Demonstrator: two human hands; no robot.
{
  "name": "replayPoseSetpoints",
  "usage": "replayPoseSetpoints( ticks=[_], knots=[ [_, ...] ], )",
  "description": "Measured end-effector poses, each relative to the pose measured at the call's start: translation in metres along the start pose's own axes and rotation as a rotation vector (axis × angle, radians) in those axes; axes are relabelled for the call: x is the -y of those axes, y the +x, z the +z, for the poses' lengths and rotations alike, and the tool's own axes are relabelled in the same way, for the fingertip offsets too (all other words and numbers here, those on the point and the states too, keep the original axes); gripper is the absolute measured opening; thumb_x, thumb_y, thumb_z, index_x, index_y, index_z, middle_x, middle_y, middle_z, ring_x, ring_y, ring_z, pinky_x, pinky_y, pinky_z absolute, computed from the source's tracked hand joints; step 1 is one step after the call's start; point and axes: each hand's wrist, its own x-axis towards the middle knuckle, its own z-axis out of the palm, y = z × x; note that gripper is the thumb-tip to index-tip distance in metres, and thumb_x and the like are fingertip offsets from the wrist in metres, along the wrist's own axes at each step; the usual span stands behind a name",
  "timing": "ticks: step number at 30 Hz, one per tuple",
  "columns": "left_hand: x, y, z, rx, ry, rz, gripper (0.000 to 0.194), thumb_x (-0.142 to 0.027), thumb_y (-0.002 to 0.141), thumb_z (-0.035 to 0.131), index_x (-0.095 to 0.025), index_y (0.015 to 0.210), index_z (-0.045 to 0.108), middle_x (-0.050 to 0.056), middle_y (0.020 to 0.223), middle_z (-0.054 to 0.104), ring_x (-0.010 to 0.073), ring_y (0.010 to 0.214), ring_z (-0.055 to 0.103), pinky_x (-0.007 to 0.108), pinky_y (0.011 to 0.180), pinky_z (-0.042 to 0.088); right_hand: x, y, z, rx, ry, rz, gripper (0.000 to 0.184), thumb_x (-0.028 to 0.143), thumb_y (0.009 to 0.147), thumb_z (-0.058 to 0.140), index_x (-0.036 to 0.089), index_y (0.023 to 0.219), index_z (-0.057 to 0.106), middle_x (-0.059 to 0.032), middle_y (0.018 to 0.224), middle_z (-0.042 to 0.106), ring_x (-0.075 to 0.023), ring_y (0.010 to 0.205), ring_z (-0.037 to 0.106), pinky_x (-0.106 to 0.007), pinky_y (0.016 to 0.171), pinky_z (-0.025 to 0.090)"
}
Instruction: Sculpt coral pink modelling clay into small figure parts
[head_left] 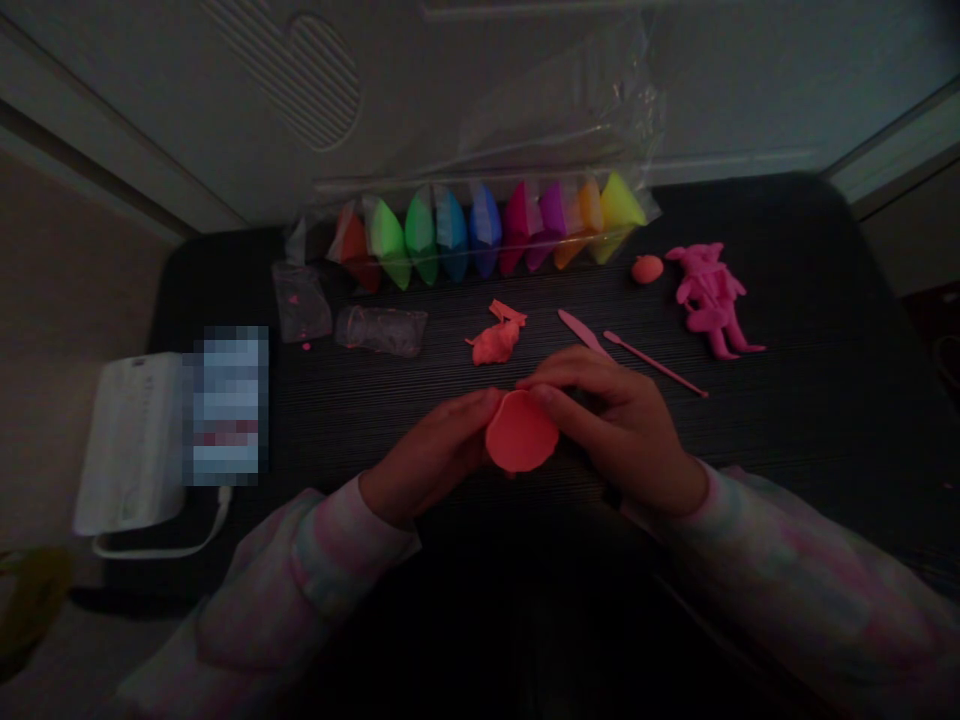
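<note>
A flat round disc of orange-red clay (520, 433) is held between both hands just above the dark table (810, 420). My left hand (431, 455) grips its left edge, fingers curled round it. My right hand (611, 420) pinches its right edge, fingers bent over the top. A smaller lump of the same orange-red clay (495, 343) lies on the table just beyond the hands.
A row of coloured clay packets in clear wrap (480, 232) lies at the back. Two pink plastic tools (645, 358), a small orange ball (646, 268) and a pink clay figure (711, 295) lie at the right. Empty clear bags (379, 330) and a white device (135, 440) are at the left.
</note>
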Motion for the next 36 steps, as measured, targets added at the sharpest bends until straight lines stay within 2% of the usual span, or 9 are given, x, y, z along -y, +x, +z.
replayPoseSetpoints(
  ticks=[6,11,13,17,21,27,31,36],
  knots=[
    [0.0004,-0.0005,0.0004,-0.014,-0.006,-0.007,0.027,-0.040,0.076,0.059,-0.014,0.082,0.064,0.001,0.072,0.059,0.0099,0.063,0.053,0.020,0.055,0.047,-0.0009,0.0005,0.0006,0.005,0.005,0.003,0.008,0.019,0.080,0.057,0.018,0.082,0.065,-0.0007,0.080,0.065,-0.0119,0.077,0.059,-0.026,0.070,0.048],
    [0.0000,-0.0007,0.0001,0.026,0.021,0.010,0.026,-0.040,0.078,0.056,-0.015,0.080,0.065,0.001,0.070,0.060,0.0097,0.060,0.052,0.020,0.053,0.047,0.0001,0.0013,-0.0007,0.033,0.042,0.053,0.019,0.023,0.086,0.047,0.018,0.086,0.065,-0.0019,0.082,0.065,-0.0123,0.080,0.059,-0.027,0.071,0.048],
    [-0.0006,-0.0010,0.0003,0.026,0.031,0.021,0.027,-0.040,0.079,0.055,-0.016,0.085,0.066,0.002,0.073,0.061,0.0108,0.063,0.054,0.021,0.053,0.047,-0.0003,0.0016,-0.0007,0.043,0.028,0.064,0.015,0.025,0.083,0.052,0.019,0.089,0.065,-0.0022,0.085,0.065,-0.0133,0.082,0.060,-0.028,0.073,0.048],
    [-0.0012,-0.0011,0.0014,0.024,0.030,0.040,0.025,-0.035,0.080,0.055,-0.016,0.091,0.067,0.004,0.080,0.064,0.0132,0.072,0.056,0.022,0.060,0.047,-0.0029,0.0024,0.0004,0.054,-0.041,0.016,0.015,0.024,0.075,0.064,0.020,0.089,0.066,-0.0023,0.089,0.065,-0.0150,0.085,0.060,-0.030,0.077,0.049],
    [0.0000,-0.0006,0.0016,0.017,-0.002,0.042,0.021,-0.030,0.081,0.056,-0.018,0.091,0.068,0.003,0.086,0.066,0.0126,0.077,0.058,0.023,0.070,0.045,-0.0052,0.0022,0.0018,0.023,-0.085,-0.012,0.009,0.020,0.077,0.062,0.021,0.083,0.068,-0.0012,0.085,0.066,-0.0135,0.082,0.061,-0.029,0.076,0.050],
    [0.0010,-0.0009,-0.0003,0.041,-0.001,0.030,0.021,-0.030,0.081,0.054,-0.019,0.093,0.068,0.003,0.089,0.068,0.0123,0.080,0.058,0.023,0.072,0.043,-0.0060,0.0007,0.0019,-0.013,-0.174,-0.084,0.010,0.020,0.077,0.061,0.022,0.084,0.068,-0.0014,0.084,0.066,-0.0143,0.081,0.061,-0.031,0.075,0.051],
    [-0.0001,-0.0008,-0.0001,0.022,0.009,0.039,0.021,-0.029,0.079,0.057,-0.018,0.094,0.067,0.003,0.090,0.068,0.0121,0.082,0.058,0.023,0.076,0.043,-0.0072,0.0022,-0.0008,0.027,-0.207,-0.120,0.015,0.022,0.077,0.061,0.021,0.091,0.067,-0.0035,0.093,0.066,-0.0163,0.089,0.060,-0.033,0.080,0.049],
    [-0.0010,-0.0006,0.0017,-0.032,-0.002,0.026,0.019,-0.028,0.076,0.062,-0.018,0.090,0.069,0.003,0.089,0.069,0.0126,0.081,0.059,0.024,0.075,0.043,-0.0072,0.0034,-0.0023,0.048,-0.228,-0.163,0.010,0.017,0.078,0.059,0.021,0.081,0.068,-0.0016,0.085,0.068,-0.0157,0.084,0.061,-0.033,0.078,0.049]
  ],
)
